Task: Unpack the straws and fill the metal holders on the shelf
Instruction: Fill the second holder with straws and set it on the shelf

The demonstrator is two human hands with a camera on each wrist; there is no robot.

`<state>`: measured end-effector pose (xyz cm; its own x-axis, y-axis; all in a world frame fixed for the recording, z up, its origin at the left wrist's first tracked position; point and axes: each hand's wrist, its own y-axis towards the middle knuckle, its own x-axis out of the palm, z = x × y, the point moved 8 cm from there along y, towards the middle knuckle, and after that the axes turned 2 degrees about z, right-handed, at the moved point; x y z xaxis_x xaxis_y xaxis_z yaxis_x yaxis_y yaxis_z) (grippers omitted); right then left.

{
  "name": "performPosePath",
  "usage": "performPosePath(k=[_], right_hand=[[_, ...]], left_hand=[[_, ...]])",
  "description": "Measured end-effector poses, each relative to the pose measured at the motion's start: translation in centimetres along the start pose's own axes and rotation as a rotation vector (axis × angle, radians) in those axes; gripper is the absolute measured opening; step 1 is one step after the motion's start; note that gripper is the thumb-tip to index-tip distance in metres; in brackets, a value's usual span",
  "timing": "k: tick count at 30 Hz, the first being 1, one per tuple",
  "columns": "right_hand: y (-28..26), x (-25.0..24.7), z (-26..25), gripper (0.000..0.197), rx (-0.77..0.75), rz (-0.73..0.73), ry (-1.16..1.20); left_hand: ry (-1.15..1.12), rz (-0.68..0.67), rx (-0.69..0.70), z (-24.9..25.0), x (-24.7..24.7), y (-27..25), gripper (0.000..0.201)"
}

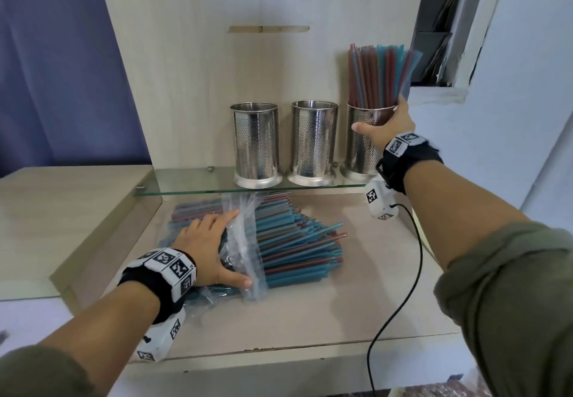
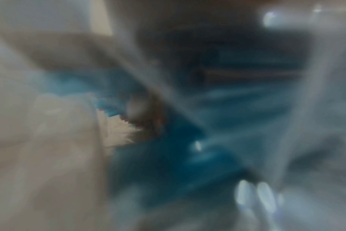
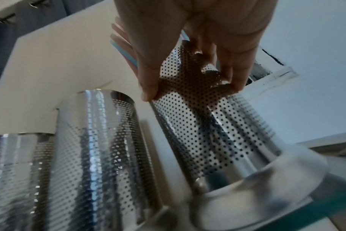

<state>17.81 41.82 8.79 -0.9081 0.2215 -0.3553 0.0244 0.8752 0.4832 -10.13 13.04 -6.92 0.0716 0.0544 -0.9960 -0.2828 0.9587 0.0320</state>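
Three perforated metal holders stand on the glass shelf (image 1: 192, 191). The left holder (image 1: 255, 144) and the middle holder (image 1: 313, 142) look empty. Red and blue straws (image 1: 376, 76) fill the right holder (image 1: 361, 155). My right hand (image 1: 383, 120) grips this holder near its rim, thumb in front and fingers behind; the right wrist view shows the same grip of my right hand (image 3: 188, 82) on the right holder (image 3: 217, 125). Below the shelf, my left hand (image 1: 207, 248) presses flat on the torn plastic bag (image 1: 245, 241), from which loose straws (image 1: 297, 248) spill to the right. The left wrist view is a blur of blue straws (image 2: 178, 156).
A wooden back panel (image 1: 248, 71) rises behind the shelf. A raised wooden ledge (image 1: 77, 198) lies at the left, with a blue curtain (image 1: 55, 71) beyond it. A black cable (image 1: 417, 257) hangs from my right wrist camera across the lower board (image 1: 310, 328).
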Motion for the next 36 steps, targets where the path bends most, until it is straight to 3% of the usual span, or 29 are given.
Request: performPosePath(k=[7,9,11,12,14,15,17,18,22,24,27,30,36], right_hand=[[0.5,-0.5,1.9,0.119,-0.014,-0.076,-0.031],[-0.3,-1.3,0.9,0.122,-0.067,0.033,-0.058],[-2.3,-2.6,-2.2,0.115,-0.274,0.246,-0.156],[-3.7,-2.7,-4.4,0.11,-0.43,0.284,-0.206],[-5.9,-0.9,-7.7,0.103,-0.714,0.172,-0.329],[-6.4,0.7,-8.6,0.1,-0.776,0.043,-0.375],[-6.5,3.7,-9.0,0.1,-0.718,-0.227,-0.387],[-6.2,4.8,-8.9,0.102,-0.642,-0.287,-0.358],[-4.6,6.5,-8.0,0.117,-0.226,-0.304,-0.097],[-4.3,7.2,-7.2,0.117,-0.111,-0.334,-0.073],[-4.4,7.2,-6.7,0.11,-0.084,-0.322,-0.082],[-4.9,5.1,-7.1,0.117,-0.099,-0.295,-0.086],[-8.7,-4.5,-6.8,0.112,-0.182,-0.202,-0.063]], left_hand=[[-0.006,0.019,0.007,-0.1,0.2,0.2,0.148],[-0.013,0.02,0.008,-0.1,0.2,0.2,0.148],[-0.01,0.019,0.007,0.0,0.2,0.2,0.148],[-0.006,0.016,0.005,-0.1,0.2,0.2,0.148],[0.0,0.016,0.005,-0.1,0.2,0.2,0.149],[0.001,0.015,0.005,-0.1,0.2,0.2,0.149],[0.002,0.009,0.005,-0.1,0.3,0.2,0.149],[0.005,0.006,0.004,-0.1,0.3,0.2,0.149],[0.014,-0.004,-0.004,-0.2,0.3,0.2,0.148],[0.013,-0.008,-0.008,-0.1,0.2,0.2,0.148],[0.003,-0.01,-0.011,-0.1,0.2,0.0,0.148],[0.001,-0.005,-0.007,-0.1,0.1,0.0,0.147],[-0.005,-0.008,-0.007,-0.1,0.2,0.0,0.148]])
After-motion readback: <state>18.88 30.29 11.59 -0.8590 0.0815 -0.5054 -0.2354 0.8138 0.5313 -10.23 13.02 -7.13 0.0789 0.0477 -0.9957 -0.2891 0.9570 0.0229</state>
